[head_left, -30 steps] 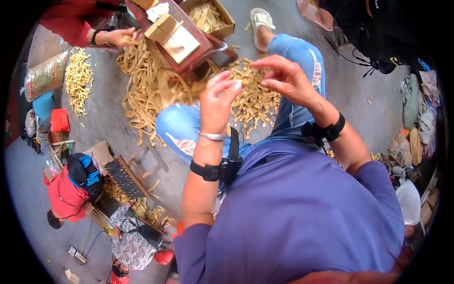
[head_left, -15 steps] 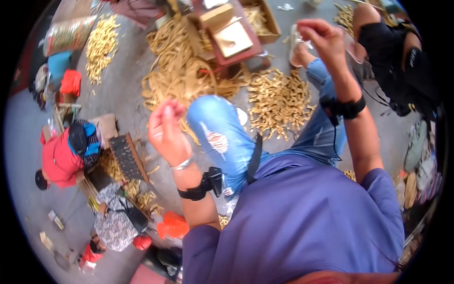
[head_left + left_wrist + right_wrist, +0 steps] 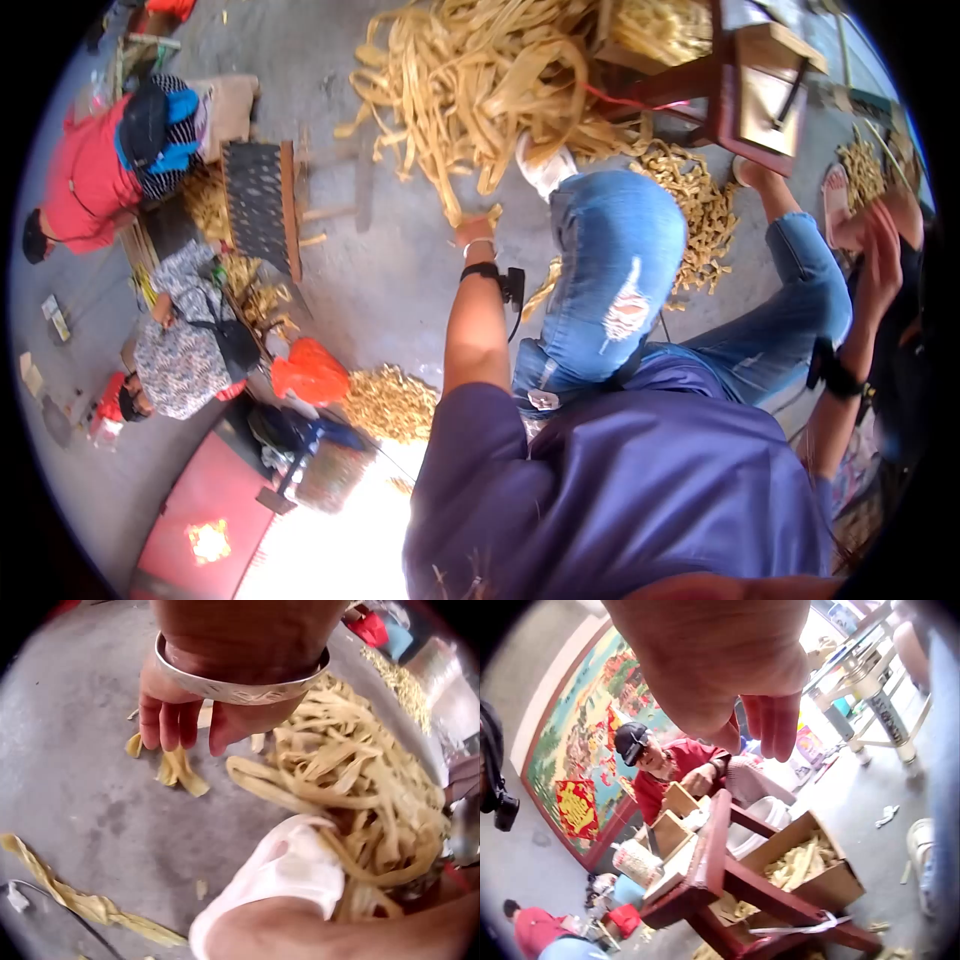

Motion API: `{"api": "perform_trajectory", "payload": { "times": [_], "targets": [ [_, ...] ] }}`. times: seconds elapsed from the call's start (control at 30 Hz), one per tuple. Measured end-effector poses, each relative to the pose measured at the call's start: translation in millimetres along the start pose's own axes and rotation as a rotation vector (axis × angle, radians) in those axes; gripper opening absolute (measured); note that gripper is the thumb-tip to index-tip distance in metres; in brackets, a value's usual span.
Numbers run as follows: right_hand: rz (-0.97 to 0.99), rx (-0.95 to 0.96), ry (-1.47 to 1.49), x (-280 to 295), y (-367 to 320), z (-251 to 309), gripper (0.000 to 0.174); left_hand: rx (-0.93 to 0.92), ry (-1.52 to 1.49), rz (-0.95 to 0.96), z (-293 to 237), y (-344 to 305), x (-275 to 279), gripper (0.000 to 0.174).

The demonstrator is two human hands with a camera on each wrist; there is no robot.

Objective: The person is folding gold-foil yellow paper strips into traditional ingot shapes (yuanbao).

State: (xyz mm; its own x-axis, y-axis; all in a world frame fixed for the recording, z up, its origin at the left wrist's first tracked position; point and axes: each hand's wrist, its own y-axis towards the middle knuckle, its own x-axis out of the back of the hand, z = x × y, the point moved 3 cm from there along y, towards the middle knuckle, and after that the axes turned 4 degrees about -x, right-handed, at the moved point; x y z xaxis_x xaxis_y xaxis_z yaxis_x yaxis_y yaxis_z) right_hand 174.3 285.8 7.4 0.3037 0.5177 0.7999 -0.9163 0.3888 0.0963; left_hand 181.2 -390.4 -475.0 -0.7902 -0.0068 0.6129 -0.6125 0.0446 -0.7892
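On the left, my reaching hand (image 3: 474,232) is down near the floor, gripping a flat, soft yellow strip (image 3: 178,771). The strip's ends show past the fingers in the left wrist view, while the palm side is hidden. Just beyond it spreads a large tangled heap of long yellow strips (image 3: 470,90). My right hand (image 3: 880,255) is raised out at the far right, fingers straight, holding nothing. In the right wrist view that hand (image 3: 742,697) hangs above a dark red wooden stool (image 3: 712,862).
A pile of knotted strips (image 3: 700,205) lies beyond my knee. One loose strip (image 3: 90,904) is on the floor. A cardboard box (image 3: 840,877) with strips stands beside the stool. A person in red (image 3: 660,776) sits behind it. Two people work at the left, near a dark slatted rack (image 3: 260,205).
Both hands were together, then parted. My left hand has gone down to the strip on the floor and my right hand out to the right. The head view has swung left.
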Motion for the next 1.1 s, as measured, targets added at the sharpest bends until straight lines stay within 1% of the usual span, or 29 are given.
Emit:
{"api": "perform_trajectory", "payload": {
  "times": [0.03, 0.07, 0.1, 0.13, 0.23, 0.27, 0.37, 0.4, 0.47, 0.5, 0.53, 0.57, 0.6, 0.63, 0.67, 0.73, 0.77, 0.8, 0.83, 0.87, 0.9, 0.93, 0.97, 1.0, 1.03, 1.07, 1.1],
  "targets": [
    [-0.002, -0.114, 0.047, 3, -11, -3, 0.024, 0.079, -0.102, 0.044, -25, -17, 24, 0.039],
    [-0.004, -0.173, 0.068, 9, -26, -14, 0.024, 0.170, -0.192, 0.099, -28, -42, 34, 0.048],
    [0.029, -0.021, -0.136, 16, -31, -13, 0.025, 0.372, -0.257, 0.111, -25, -33, 20, 0.048],
    [0.024, -0.015, -0.212, 16, -37, -7, 0.024, 0.570, -0.316, 0.127, -20, -19, 1, 0.049],
    [0.047, -0.174, -0.053, 5, -59, -25, 0.024, 0.523, -0.498, 0.203, -11, -25, 31, 0.043],
    [0.065, -0.226, -0.083, 1, -65, -34, 0.023, 0.374, -0.584, 0.143, 17, -12, 7, 0.041],
    [0.067, -0.157, -0.242, -10, -53, -16, 0.021, 0.388, -0.921, -0.151, 28, 25, -31, 0.027],
    [0.059, -0.129, -0.254, -14, -50, -7, 0.021, 0.326, -0.600, -0.138, 15, 19, 24, 0.026],
    [0.045, -0.071, -0.280, -23, -41, 9, 0.019, 0.442, -0.862, -0.272, 26, 32, 69, 0.025],
    [0.020, -0.077, -0.286, -24, -40, 10, 0.019, 0.609, -1.457, -0.410, 38, 50, 73, 0.026],
    [0.005, -0.077, -0.299, -25, -41, 7, 0.019, 0.239, -2.158, -0.663, 4, 32, 129, 0.026],
    [-0.002, -0.079, -0.323, -22, -42, 4, 0.019, 0.016, -2.116, -0.657, -12, 4, 193, 0.038],
    [-0.017, -0.070, -0.302, -23, -36, 6, 0.018, -0.279, -2.333, -0.448, -15, -29, 254, 0.045],
    [-0.017, -0.069, -0.272, -30, -33, 10, 0.018, -0.477, -2.038, -0.677, -24, -83, 318, 0.044],
    [-0.011, -0.067, -0.232, -33, -36, 15, 0.018, -0.851, -1.967, -0.593, -25, -119, 365, 0.045],
    [-0.010, -0.049, -0.286, -32, -38, 12, 0.018, -1.202, -1.815, -0.718, -29, -198, 418, 0.036],
    [-0.023, -0.036, -0.319, -29, -36, 8, 0.018, -1.243, -1.704, -0.785, -38, -235, 436, 0.048],
    [-0.026, -0.040, -0.279, -25, -38, 3, 0.018, -1.192, -1.653, -0.865, -46, -272, 440, 0.048],
    [-0.018, 0.059, -0.281, -28, -40, 19, 0.018, -1.136, -1.602, -0.942, -54, -308, 444, 0.049],
    [-0.008, 0.159, -0.278, -36, -42, 44, 0.019, -1.000, -1.600, -1.036, -61, -341, 442, 0.035],
    [-0.014, 0.261, -0.277, -45, -46, 76, 0.020, -0.939, -1.485, -1.103, -56, -351, 433, 0.028],
    [-0.007, 0.296, -0.291, -57, -54, 127, 0.019, -0.874, -1.372, -1.168, -52, -362, 425, 0.024],
    [0.013, 0.461, -0.204, -72, -65, 188, 0.018, -0.868, -1.142, -1.199, -46, -363, 406, 0.031],
    [0.045, 0.517, -0.119, -82, -75, 232, 0.021, -0.863, -1.493, -1.106, -62, -371, 390, 0.019],
    [0.114, 0.541, -0.015, -89, -87, 270, 0.025, -0.770, -1.352, -1.059, -74, -384, 380, 0.008],
    [0.216, 0.561, 0.098, -97, -99, 306, 0.030, -0.687, -1.202, -1.010, -85, -397, 369, 0.006],
    [0.322, 0.591, 0.199, -100, -109, 334, 0.035, -0.751, -1.185, -0.949, -98, -409, 361, 0.008]
  ]
}}
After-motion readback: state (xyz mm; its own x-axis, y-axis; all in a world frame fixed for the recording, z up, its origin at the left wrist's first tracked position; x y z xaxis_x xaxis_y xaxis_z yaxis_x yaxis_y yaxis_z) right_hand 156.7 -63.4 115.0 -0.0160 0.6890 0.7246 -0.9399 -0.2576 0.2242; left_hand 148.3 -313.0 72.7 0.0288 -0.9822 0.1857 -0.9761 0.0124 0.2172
